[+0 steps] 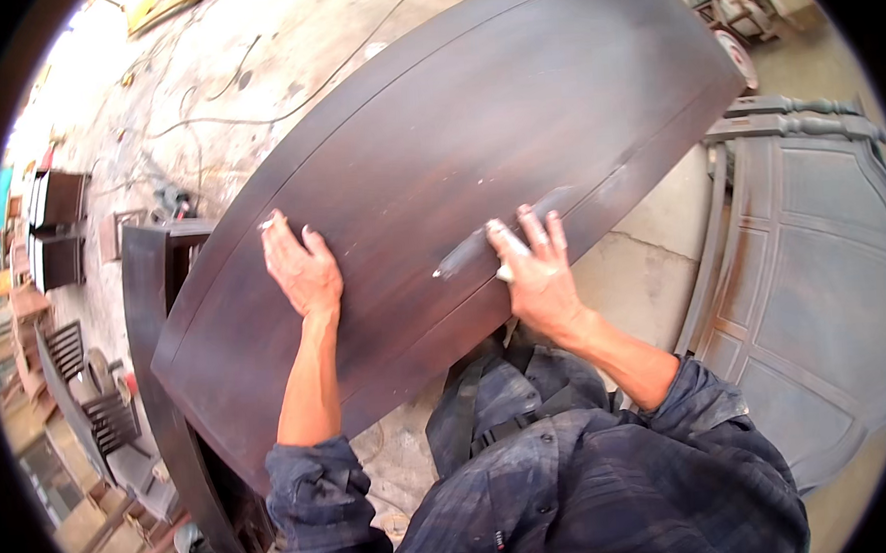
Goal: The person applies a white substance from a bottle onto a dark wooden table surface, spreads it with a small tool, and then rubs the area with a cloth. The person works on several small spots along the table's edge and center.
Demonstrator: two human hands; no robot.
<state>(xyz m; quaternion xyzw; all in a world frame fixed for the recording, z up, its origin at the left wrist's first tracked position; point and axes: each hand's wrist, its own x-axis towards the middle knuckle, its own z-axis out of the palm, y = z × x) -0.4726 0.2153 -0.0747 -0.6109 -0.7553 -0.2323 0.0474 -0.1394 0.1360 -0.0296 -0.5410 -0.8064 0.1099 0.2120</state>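
Note:
A large dark brown wooden panel with a curved far edge lies in front of me. My left hand rests on its left part, fingers stretched out and apart, with a whitish spot at one fingertip. My right hand is on the panel's near side, its fingers spread and pointing away from me. White material covers its index finger and shows by the thumb; I cannot tell whether it is paste or a wrapping. A pale grey smear runs beside those fingers. Small white specks dot the surface nearby.
At the right stands a grey panelled furniture piece with turned rails. A dark cabinet part is close at the left, with slatted chairs beyond. A cable crosses the stained concrete floor.

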